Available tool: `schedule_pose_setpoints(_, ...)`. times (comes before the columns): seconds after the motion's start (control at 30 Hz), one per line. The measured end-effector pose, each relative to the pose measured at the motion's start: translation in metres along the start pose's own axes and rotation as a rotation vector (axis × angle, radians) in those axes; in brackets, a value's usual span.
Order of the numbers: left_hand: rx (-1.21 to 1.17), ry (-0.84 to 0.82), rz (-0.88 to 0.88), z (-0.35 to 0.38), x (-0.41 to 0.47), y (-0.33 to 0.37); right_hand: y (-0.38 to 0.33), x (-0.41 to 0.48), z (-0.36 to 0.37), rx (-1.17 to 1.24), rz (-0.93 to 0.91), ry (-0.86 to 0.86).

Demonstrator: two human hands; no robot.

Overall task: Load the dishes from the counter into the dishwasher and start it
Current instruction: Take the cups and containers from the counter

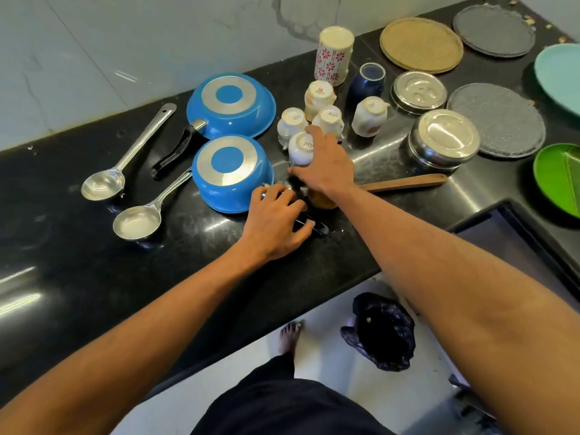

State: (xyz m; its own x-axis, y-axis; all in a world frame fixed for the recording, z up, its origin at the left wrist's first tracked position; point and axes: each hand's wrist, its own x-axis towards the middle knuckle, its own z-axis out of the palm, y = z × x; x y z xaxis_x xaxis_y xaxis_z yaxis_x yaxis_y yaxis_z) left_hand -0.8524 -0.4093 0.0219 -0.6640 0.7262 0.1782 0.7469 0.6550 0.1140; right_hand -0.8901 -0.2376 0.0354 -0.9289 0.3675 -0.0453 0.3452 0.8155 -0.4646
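Observation:
Dishes stand upside down on a black counter [94,277]. My left hand [276,224] curls around the black handle [320,229] of the near blue saucepan [230,172]. My right hand [326,164] lies with fingers spread over an amber glass [323,200] and a white cup [299,149]; something dark and blurred sits under its thumb, and I cannot tell whether it grips anything. Behind them are more white cups [293,120], a second blue pan [230,103], a floral tumbler [334,54] and a navy mug [367,80].
Two steel ladles [103,183] [138,221] lie at the left. To the right are a wooden spatula [405,182], a steel pot [444,141], a steel lid [419,92], round mats [496,119], a teal plate [561,73] and a green plate [558,177]. A black bag [379,331] sits on the floor.

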Motion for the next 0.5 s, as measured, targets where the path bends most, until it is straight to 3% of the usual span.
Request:
schedule_pose_setpoints(0.23, 0.041, -0.130, 0.153, 0.000, 0.006, -0.004, -0.005, -0.003, -0.005, 0.071, -0.003, 0.082)
schedule_pose_setpoints(0.5, 0.057, -0.137, 0.254, -0.013, 0.018, 0.011, 0.017, -0.035, -0.044, 0.130, -0.013, 0.232)
